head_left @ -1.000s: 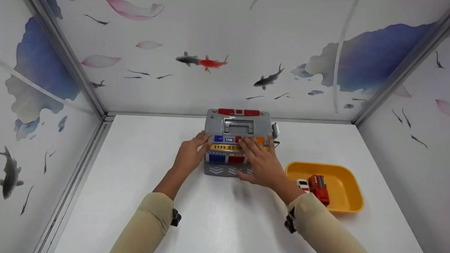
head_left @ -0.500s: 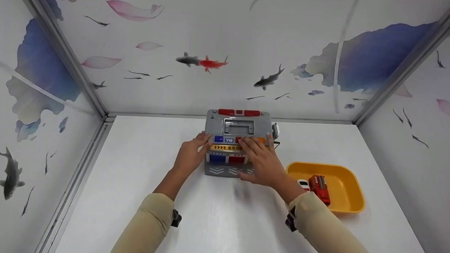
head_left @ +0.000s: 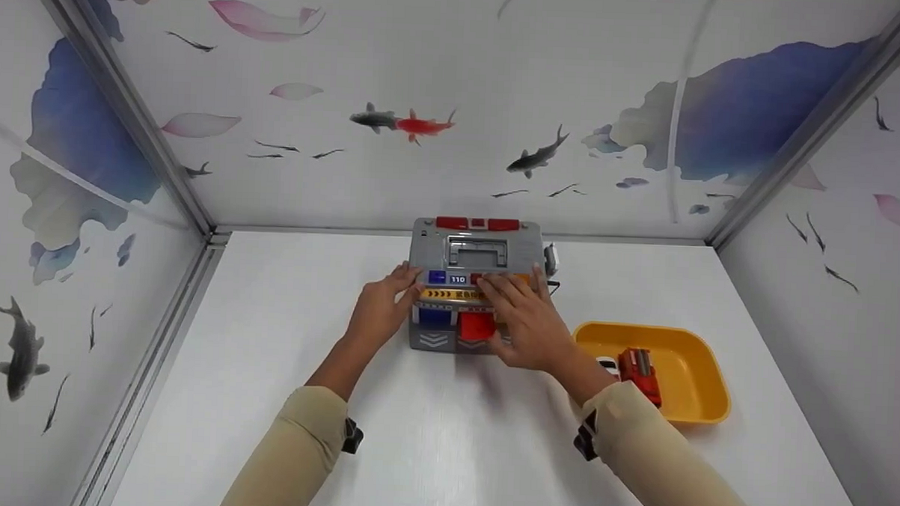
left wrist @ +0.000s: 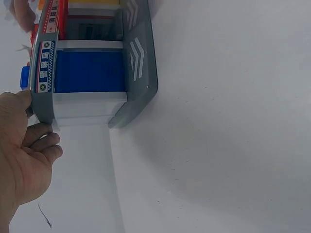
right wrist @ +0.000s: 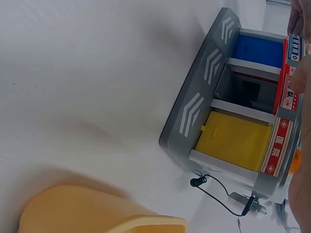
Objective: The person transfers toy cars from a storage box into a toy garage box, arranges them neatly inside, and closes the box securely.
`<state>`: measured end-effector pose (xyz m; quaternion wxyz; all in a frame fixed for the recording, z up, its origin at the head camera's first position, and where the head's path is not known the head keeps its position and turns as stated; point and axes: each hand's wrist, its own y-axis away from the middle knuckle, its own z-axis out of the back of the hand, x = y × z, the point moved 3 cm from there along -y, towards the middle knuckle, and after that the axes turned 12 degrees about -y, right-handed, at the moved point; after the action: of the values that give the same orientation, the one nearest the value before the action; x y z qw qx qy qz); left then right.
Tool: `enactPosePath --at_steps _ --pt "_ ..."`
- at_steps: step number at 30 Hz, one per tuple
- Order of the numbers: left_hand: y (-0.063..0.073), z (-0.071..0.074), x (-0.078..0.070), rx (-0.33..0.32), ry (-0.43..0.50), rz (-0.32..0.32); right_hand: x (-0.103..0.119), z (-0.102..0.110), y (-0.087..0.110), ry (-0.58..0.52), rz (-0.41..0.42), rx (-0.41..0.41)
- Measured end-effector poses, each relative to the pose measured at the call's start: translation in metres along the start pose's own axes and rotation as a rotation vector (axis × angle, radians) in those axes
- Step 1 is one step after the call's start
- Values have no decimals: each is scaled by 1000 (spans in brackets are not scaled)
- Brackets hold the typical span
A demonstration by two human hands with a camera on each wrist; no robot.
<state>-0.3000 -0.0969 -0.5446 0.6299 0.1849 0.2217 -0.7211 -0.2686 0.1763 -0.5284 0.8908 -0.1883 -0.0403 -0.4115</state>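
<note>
A grey toy garage point(head_left: 429, 245) stands against the back wall, with coloured buttons along its roof front. Its red door point(head_left: 477, 326) is swung up and sticks out, baring a dark bay in both wrist views. The blue door point(left wrist: 90, 71) and yellow door point(right wrist: 233, 141) are down. My left hand point(head_left: 379, 303) grips the roof's left front corner, thumb above and fingers curled below. My right hand point(head_left: 533, 327) lies over the roof's right front, its straight fingers on the red button; the thumb reaches down beside the red door.
A yellow tray point(head_left: 696, 374) sits to the right of the garage, holding a red toy fire truck point(head_left: 640, 376) and a white toy car point(head_left: 608, 366), partly behind my right forearm. A black cord point(right wrist: 218, 201) hangs at the garage's right side.
The red door was down and has swung up and outward. My right thumb has shifted slightly to the right. The left hand has stayed in place.
</note>
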Motion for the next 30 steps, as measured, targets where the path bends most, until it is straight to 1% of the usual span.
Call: enactPosePath --at_steps 7,14,18,24,30 --pt "0 0 0 1 -5 -3 -3 5 6 32 19 13" --pt "0 -1 0 2 -1 1 -9 11 15 3 -3 33" --pt "1 -1 0 4 3 0 -14 17 23 -13 -21 30" --pt "0 0 1 -1 -3 -3 -24 27 37 22 -31 35" --pt "0 0 0 -2 -6 -8 -33 35 53 9 -59 49"
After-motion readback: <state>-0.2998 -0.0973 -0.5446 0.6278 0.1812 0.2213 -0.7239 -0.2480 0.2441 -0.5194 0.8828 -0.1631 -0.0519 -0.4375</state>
